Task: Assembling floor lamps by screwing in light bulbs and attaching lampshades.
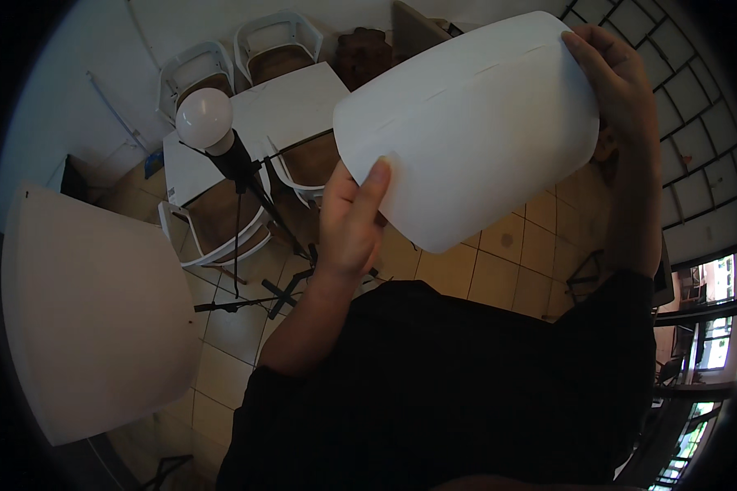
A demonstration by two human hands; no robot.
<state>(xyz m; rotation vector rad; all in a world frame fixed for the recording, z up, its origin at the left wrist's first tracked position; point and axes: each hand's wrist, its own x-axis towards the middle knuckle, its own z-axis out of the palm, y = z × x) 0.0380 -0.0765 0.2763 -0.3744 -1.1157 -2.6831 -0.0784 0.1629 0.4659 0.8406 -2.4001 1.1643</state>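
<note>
Both my hands hold up a white sheet point(483, 131), slightly curved, with a dashed line along its upper long edge. My left hand point(352, 217) pinches its lower left edge, thumb on the near face and fingers behind. At the upper right corner my right hand point(618, 74) grips the edge, with the thumb on the near face; its fingers are partly hidden. Left of the sheet, apart from it, a white bulb point(205, 117) sits in a black socket point(233, 159) on top of a thin black stand point(285, 290) with spread legs.
Behind the stand are a white table point(282, 106) and several white chairs with brown seats point(278, 64). A large pale panel point(98, 319) stands close on the left. Beige floor tiles point(499, 262) lie below. On the right is a wall with a dark grid point(688, 123).
</note>
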